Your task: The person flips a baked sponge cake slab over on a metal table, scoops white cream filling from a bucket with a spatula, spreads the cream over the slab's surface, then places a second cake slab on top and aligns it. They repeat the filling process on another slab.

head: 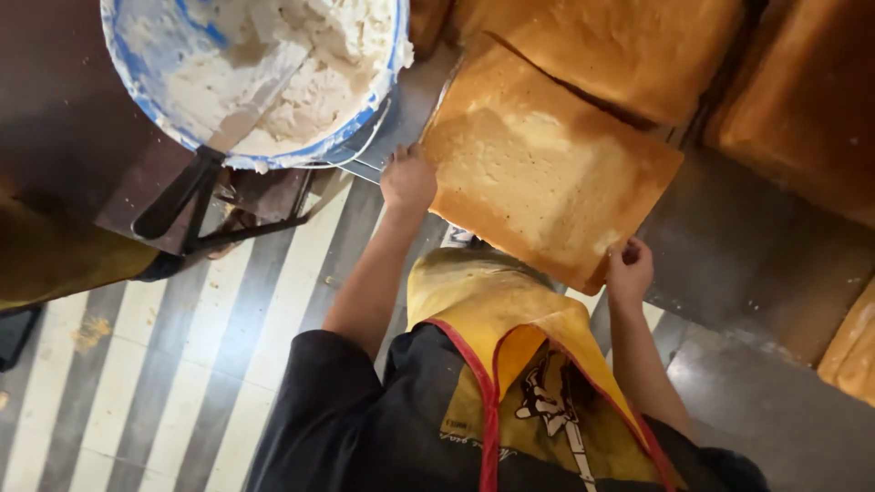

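Note:
I hold a large square slab of golden sponge cake (538, 169) with both hands, tilted over the edge of a metal table (729, 246). My left hand (406, 180) grips its near left corner. My right hand (629, 271) grips its near right corner. The slab's middle is pale, its edges browned. I wear a yellow apron (510, 364) over a black shirt.
More cake slabs (620, 46) lie stacked on the table behind, others at the right (807, 100). A blue-rimmed bucket of white cream (264, 64) stands on a dark stand (200, 200) at upper left. The floor is striped grey and white (182, 364). Someone's yellow-clad leg (64, 260) is at left.

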